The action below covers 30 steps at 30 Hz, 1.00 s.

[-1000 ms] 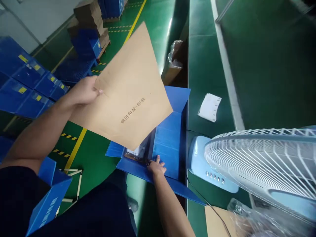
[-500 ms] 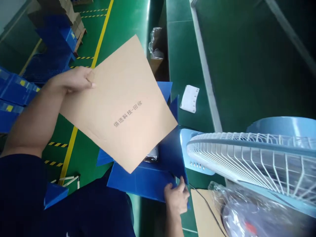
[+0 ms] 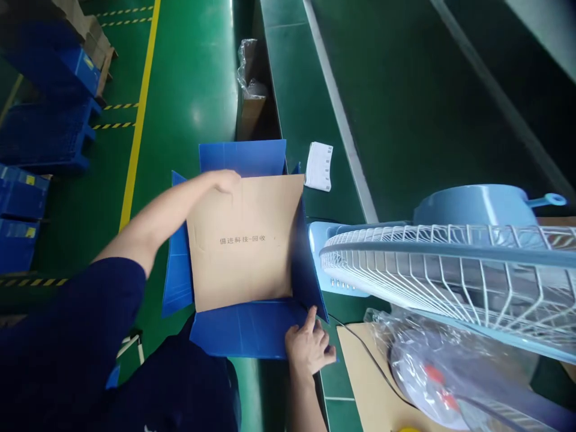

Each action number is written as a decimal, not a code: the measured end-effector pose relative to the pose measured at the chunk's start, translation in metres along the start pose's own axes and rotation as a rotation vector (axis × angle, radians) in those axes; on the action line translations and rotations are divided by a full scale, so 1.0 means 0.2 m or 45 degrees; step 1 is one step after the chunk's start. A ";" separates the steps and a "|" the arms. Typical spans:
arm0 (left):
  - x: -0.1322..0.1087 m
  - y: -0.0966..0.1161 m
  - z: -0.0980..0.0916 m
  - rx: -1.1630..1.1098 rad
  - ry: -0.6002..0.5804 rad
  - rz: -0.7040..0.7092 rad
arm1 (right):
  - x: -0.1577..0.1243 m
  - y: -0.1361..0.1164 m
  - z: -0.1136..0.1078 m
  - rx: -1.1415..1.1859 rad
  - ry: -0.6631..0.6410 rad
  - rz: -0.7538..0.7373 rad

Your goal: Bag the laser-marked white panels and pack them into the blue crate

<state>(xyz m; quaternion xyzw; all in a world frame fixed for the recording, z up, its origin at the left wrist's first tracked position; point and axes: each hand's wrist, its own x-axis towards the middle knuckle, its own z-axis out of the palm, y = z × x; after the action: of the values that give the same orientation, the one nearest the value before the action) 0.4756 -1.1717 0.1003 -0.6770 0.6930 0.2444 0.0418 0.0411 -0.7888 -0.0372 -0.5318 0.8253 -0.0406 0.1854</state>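
A square brown cardboard sheet (image 3: 245, 270) with printed characters lies over the mouth of a blue corrugated-plastic box, hiding what is inside. The box's flaps (image 3: 245, 330) are folded outward. My left hand (image 3: 226, 180) is at the sheet's far edge, its fingers closed on the cardboard. At the near right corner of the box, my right hand (image 3: 309, 347) has its fingers apart. Its index finger touches the lower end of the right flap (image 3: 308, 270), and nothing is gripped in it.
A light-blue fan (image 3: 427, 264) with a white wire guard stands on the green bench to the right. Near it are a plastic-wrapped item (image 3: 432, 366) and a black cord (image 3: 371, 360). White papers (image 3: 319, 166) lie beyond the box. Blue boxes (image 3: 20, 192) and a blue pallet (image 3: 49, 135) stand left.
The cardboard sheet has swung from a tilted position at the upper left to square over the box. My left hand has moved right with it. My right hand remains by the flap corner.
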 end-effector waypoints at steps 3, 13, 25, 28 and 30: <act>0.16 0.02 0.29 -0.042 0.002 -0.162 | -0.01 0.04 0.01 0.003 -0.001 -0.024; -0.47 0.43 1.70 -0.208 -0.140 0.133 | -0.06 0.10 -0.01 -0.305 0.018 -0.129; -0.21 0.26 2.24 -0.234 -0.759 -0.197 | -0.07 0.11 -0.02 -0.432 0.046 -0.251; -0.20 0.28 2.16 -0.257 -0.684 -0.229 | -0.05 0.09 0.00 -0.362 -0.006 -0.200; -0.23 0.33 2.05 -0.281 -0.585 -0.184 | -0.03 0.05 0.00 -0.295 -0.056 -0.180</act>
<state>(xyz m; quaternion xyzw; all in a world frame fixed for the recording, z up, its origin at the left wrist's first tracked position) 0.3042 -0.9701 -0.2228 -0.6521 0.5842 0.4621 0.1412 0.0356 -0.7788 -0.0386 -0.6073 0.7806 0.0537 0.1375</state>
